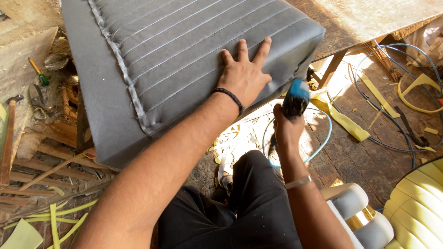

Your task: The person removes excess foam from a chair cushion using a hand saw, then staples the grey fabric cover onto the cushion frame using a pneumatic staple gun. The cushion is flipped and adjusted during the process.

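Grey cushion, the big padded one with stitched ribs running across the top, is sitting on the wooden bench with its near corner sticking out past the edge, and both hands are right there at that corner.

Starting closest in: black trousers at the bottom of the view, and just to the right a rounded grey and white padded piece with a gold band and a pale yellow ribbed cushion in the corner.

Right hand is below the cushion's edge, fingers wrapped tight around a blue and black tool, which points up at the underside of the overhanging corner. Can't tell whether the tip is actually touching the fabric. A silver bracelet sits on that wrist. A light blue hose loops on the floor behind it.

Left hand is flat on top of the cushion near the front edge, fingers spread wide open and pressing down, holding nothing. Black beaded band on that wrist.

Floor is a mess of yellow foam strips and pale offcuts, plus darker blue hoses further right. Off to the left there's stacked timber, more yellow strips, and a green-handled screwdriver further back on a dusty surface.
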Tool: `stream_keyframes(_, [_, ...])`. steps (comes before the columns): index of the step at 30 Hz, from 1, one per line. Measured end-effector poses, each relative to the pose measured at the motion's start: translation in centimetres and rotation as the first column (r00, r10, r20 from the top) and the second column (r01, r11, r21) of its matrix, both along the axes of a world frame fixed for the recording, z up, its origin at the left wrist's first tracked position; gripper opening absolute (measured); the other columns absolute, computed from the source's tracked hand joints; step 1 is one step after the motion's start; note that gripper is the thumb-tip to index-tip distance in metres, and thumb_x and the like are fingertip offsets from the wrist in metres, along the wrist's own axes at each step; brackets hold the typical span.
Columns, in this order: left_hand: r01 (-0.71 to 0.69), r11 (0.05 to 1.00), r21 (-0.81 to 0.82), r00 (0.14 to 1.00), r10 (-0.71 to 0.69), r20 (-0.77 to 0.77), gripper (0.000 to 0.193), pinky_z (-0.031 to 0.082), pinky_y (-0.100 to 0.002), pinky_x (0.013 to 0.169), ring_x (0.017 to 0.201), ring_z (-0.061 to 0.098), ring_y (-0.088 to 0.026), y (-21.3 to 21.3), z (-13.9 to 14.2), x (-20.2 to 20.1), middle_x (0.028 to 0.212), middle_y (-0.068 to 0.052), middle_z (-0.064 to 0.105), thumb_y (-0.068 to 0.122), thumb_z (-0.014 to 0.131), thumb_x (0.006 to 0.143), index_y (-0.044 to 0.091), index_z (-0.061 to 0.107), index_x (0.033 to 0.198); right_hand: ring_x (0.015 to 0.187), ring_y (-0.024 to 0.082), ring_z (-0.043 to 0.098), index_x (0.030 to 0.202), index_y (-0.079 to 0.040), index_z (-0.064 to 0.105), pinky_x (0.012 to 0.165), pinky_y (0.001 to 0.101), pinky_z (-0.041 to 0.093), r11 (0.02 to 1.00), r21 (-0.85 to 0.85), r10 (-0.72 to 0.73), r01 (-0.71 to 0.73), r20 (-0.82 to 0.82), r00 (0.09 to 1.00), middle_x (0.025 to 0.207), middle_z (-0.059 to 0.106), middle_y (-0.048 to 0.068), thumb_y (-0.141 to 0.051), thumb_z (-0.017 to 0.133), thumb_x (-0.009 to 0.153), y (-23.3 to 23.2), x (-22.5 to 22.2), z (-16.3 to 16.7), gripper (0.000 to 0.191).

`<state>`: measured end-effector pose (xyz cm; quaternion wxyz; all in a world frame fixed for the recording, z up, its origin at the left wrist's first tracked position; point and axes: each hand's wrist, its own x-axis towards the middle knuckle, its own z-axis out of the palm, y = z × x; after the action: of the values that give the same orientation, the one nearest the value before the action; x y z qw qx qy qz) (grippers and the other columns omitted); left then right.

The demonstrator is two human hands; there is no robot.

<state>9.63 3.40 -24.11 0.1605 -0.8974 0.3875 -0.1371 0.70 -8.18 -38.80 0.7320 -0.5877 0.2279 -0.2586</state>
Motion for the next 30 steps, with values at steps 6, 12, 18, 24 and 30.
stream_keyframes(6, [0.038,0.999,0.005,0.999,-0.038,0.039,0.03,0.038,-0.075,0.101,0.141,0.032,-0.056,0.7,-0.1,0.3,0.168,-0.011,0.011,0.046,0.054,0.099,0.04,0.074,0.12,0.05,0.017,0.06,0.094,0.004,0.067,0.045,0.0314,0.045,0.976,-0.175,0.117,-0.13,-0.084,0.99,0.068,0.066,0.01,-0.009,0.076,0.082,-3.6,-5.0,-2.2,0.02])
stream_keyframes(12, [0.023,0.999,0.042,0.999,-0.025,0.039,0.03,0.037,-0.074,0.103,0.142,0.031,-0.053,0.8,0.0,0.2,0.167,-0.012,0.01,0.045,0.053,0.1,0.042,0.074,0.12,0.052,0.014,0.063,0.094,0.001,0.068,0.047,0.0286,0.05,0.958,-0.192,0.215,-0.212,-0.006,0.977,0.069,0.067,0.006,-0.007,0.076,0.08,-5.5,-2.3,-0.5,0.018])
stream_keyframes(18, [0.051,0.999,0.007,0.997,-0.052,0.064,0.028,0.038,-0.073,0.103,0.141,0.034,-0.054,1.1,-0.2,0.2,0.167,-0.013,0.012,0.042,0.054,0.1,0.042,0.074,0.119,0.055,0.013,0.061,0.107,-0.004,0.073,0.05,0.0276,0.048,0.911,-0.3,0.243,-0.284,-0.166,0.956,0.07,0.067,0.005,-0.006,0.074,0.079,-6.2,-2.0,1.3,0.029])
stream_keyframes(24, [0.085,0.996,-0.027,0.99,-0.081,0.112,0.03,0.039,-0.073,0.102,0.139,0.036,-0.055,1.4,-0.3,0.3,0.166,-0.016,0.014,0.032,0.058,0.098,0.043,0.069,0.124,0.059,0.014,0.063,0.111,0.0,0.068,0.052,0.0289,0.05,0.898,-0.304,0.24,-0.319,-0.27,0.933,0.075,0.068,0.005,-0.005,0.075,0.075,-5.0,-2.1,1.6,0.037])
stream_keyframes(30, [0.083,0.996,0.025,0.988,-0.085,0.128,0.048,0.041,-0.072,0.1,0.139,0.036,-0.055,1.8,-0.8,0.6,0.165,-0.018,0.012,0.028,0.067,0.087,0.043,0.062,0.133,0.063,0.017,0.065,0.114,-0.003,0.069,0.053,0.031,0.053,0.889,-0.267,0.306,-0.373,-0.261,0.916,0.081,0.07,0.01,-0.008,0.074,0.075,-4.2,-3.2,1.6,0.039])
